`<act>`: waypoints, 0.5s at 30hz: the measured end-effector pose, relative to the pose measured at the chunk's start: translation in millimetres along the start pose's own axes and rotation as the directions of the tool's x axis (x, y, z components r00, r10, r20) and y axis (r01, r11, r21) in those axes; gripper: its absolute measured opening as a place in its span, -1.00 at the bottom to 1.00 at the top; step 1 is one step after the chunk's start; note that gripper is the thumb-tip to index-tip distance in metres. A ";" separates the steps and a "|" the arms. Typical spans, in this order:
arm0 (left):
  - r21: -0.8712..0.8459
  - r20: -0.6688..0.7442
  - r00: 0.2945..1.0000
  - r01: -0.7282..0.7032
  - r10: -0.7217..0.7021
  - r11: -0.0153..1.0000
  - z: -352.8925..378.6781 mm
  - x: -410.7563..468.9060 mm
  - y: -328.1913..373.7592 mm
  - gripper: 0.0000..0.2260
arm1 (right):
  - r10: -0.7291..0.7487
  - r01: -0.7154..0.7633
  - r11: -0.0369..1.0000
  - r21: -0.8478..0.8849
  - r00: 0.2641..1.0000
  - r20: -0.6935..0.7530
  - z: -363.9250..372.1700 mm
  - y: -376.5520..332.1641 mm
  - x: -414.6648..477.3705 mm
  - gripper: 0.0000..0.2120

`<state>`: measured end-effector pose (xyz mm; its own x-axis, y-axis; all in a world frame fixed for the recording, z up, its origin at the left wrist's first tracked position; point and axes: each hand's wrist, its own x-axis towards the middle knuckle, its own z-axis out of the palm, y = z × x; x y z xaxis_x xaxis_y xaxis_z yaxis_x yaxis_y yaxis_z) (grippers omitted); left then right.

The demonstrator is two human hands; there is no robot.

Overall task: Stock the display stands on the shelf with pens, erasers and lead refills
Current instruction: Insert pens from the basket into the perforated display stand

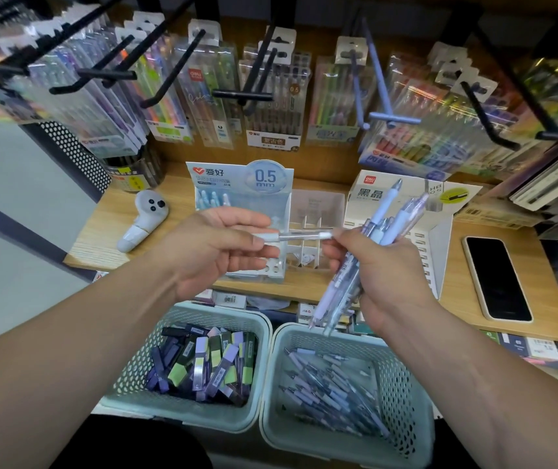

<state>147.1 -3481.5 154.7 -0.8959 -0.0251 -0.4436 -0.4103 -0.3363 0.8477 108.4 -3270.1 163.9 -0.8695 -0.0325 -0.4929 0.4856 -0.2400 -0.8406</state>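
Left hand (216, 252): grip pinches one end of the single pen (299, 236) between thumb and fingers, holding it level in front of the slots; I judge this is to line it up for insertion.
Right hand (382, 275): grip curled round the bundle of pens (389, 218), held fanned and upright as ready stock; its fingertips meet the far end of the single pen, so I read a hand-over.
Blue display stand (240, 184): on the shelf (460, 306), towards its back edge, directly behind the left hand; a few pens are already in its rear row and the front holes look vacant.
Clear divider tray (314, 204): just beside the blue stand, contents too faint to tell.
White display stand (440, 245): next along towards the shelf's right end, slots look unfilled.
Left basket (223, 311): below the shelf's front edge, holds lead refills (203, 363).
Right basket (338, 336): beside it, holds loose pens (328, 387), within easy reach for restocking.
Erasers: none I can make out.
Phone (497, 279): flat at the shelf's right end.
White controller (143, 218): near the left end.
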 end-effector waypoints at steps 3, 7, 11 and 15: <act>0.257 0.055 0.997 0.030 -0.045 0.966 -2.1 -0.3 -2.4 -0.66 | -0.020 0.020 0.999 -0.035 1.000 -0.001 -1.1 -0.1 -0.2 -0.86; 0.422 0.087 0.995 0.014 -0.056 0.907 14.0 -4.9 -8.2 -0.79 | -0.035 0.058 0.980 -0.189 0.992 0.121 0.8 1.3 -7.9 -0.83; 0.447 0.088 0.993 -0.110 0.079 0.888 27.8 -4.3 -17.3 -0.80 | -0.019 0.072 0.962 -0.264 0.980 0.198 2.9 3.7 -14.5 -0.82; 0.503 0.169 0.984 -0.140 0.062 0.853 28.3 -4.2 -18.1 -0.48 | 0.001 0.059 0.951 -0.305 0.981 0.193 0.2 4.1 -11.0 -0.86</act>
<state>153.5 -3448.6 149.4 -0.9357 0.1131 -0.3343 -0.3098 0.1901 0.9316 120.0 -3271.0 165.9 -0.8702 -0.2192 -0.4413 0.4381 0.0657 -0.8965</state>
